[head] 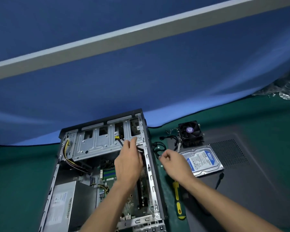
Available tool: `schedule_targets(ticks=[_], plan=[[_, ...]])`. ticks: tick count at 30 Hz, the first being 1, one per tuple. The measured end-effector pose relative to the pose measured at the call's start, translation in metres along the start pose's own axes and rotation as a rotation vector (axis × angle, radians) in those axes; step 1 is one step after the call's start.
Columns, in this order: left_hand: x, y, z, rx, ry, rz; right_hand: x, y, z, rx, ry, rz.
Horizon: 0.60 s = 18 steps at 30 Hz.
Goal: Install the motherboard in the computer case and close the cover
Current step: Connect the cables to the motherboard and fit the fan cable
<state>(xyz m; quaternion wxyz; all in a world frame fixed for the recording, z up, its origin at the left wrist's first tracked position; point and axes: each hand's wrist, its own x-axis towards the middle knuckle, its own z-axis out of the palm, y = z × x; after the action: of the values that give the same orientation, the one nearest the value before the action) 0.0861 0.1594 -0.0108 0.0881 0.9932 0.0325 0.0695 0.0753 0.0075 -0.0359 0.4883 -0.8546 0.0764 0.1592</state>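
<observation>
Nearest, a yellow-and-green screwdriver (178, 200) is laid on the green bench (20, 168), just right of the open computer case (105, 166), in which the motherboard (107, 174) is seated. Over the board, the left hand (129, 163) is stretched with straight fingers to the drive cage (97, 143). Something small, too small to name, is pinched by the right hand (173, 162). Farther off, a hard drive (202, 160) and a cooler fan (190, 133) are set on the case cover (251, 181).

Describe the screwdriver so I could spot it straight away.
Start at the open computer case on the green mat. Just past its right wall, below the right hand, lies the screwdriver. Its yellow-and-green handle is the only brightly coloured tool among the dark parts.
</observation>
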Motion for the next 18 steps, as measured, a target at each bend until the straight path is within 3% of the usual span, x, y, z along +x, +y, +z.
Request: schedule_targets(ticks=[9,18], plan=[[0.027,-0.04,0.004,0.308,-0.156,0.155,0.003,-0.044,0.023,-0.225,0.147,-0.029],[0.054,-0.064,-0.001,0.291,-0.17,0.395,0.013,-0.041,0.06,-0.401,0.229,0.072]])
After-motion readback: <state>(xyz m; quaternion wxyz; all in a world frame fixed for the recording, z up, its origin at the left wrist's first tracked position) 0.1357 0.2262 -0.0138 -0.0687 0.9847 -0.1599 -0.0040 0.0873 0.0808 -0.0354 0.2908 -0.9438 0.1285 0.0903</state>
